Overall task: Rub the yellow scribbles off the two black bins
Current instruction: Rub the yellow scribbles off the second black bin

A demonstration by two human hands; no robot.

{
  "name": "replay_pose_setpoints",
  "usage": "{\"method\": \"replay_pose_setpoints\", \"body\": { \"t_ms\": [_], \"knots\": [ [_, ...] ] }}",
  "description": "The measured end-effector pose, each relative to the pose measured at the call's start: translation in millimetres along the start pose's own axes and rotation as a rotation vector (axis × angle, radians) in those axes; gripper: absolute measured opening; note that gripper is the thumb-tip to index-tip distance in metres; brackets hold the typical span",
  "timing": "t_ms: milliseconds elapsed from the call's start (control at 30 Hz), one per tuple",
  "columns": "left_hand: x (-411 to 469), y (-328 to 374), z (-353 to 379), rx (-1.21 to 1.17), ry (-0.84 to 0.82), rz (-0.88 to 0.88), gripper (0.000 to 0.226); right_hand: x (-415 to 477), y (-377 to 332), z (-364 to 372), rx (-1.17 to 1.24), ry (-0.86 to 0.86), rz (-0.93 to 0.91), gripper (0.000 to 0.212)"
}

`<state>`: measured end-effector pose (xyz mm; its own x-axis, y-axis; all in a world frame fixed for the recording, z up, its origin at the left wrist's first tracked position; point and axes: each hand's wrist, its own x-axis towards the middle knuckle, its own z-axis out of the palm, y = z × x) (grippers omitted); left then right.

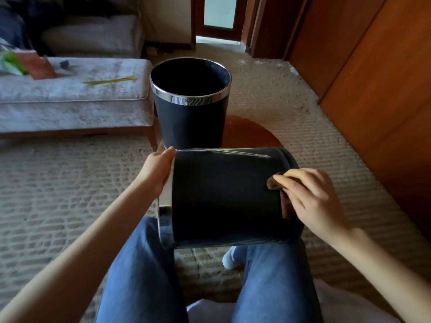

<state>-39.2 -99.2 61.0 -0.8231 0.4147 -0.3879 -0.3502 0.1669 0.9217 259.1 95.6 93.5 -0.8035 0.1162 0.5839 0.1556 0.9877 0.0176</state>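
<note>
The near bin (221, 194) lay on its side across the seated person's lap, its mouth turned to the left and its base to the right. The left hand (156, 173) clasped the chrome rim (166, 194), thumb over the top edge, steadying it. The right hand (310, 197) held a small tan cloth (276, 183) under bent fingers and pressed it against the dark wall close to the base. Thin yellow streaks (233, 152) showed along the upper curve of that wall, well apart from where the cloth sat; the patch facing the camera looked bare of marks. The far bin (191, 122) stood upright on a round wooden table (251, 134) just ahead, and no scribble could be made out on the side in view. A yellow marker (109, 80) lay on the pale bench (70, 101) to the left. Judging by this, the rubbing of the first bin was under way, with the second yet to be taken up. The next move would probably call for rolling the bin toward the person with the rim hand so the streaked band faced up, then working the cloth along those lines with firm pressure.
</note>
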Motion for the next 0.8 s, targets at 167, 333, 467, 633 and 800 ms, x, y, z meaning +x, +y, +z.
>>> {"method": "replay_pose_setpoints", "body": {
  "t_ms": [167, 333, 467, 633, 800],
  "knots": [
    [-31, -5, 8, 0.095, 0.042, 0.198, 0.031, -11, 2, 6, -0.029, 0.027, -0.075, 0.028],
    [-45, -12, -3, 0.202, 0.063, 0.283, 0.032, -33, -9, 8, 0.005, 0.056, -0.087, 0.028],
    [-41, 5, 7, 0.353, 0.067, 0.291, 0.02, -55, -19, 17, 0.017, 0.061, -0.038, 0.031],
    [-38, -7, 2, 0.449, 0.081, 0.343, 0.042, -27, -22, 14, 0.091, 0.09, 0.024, 0.026],
    [-45, -15, -3, 0.469, 0.063, 0.369, 0.051, 51, 2, 26, 0.176, -0.081, 0.112, 0.027]
  ]
}}
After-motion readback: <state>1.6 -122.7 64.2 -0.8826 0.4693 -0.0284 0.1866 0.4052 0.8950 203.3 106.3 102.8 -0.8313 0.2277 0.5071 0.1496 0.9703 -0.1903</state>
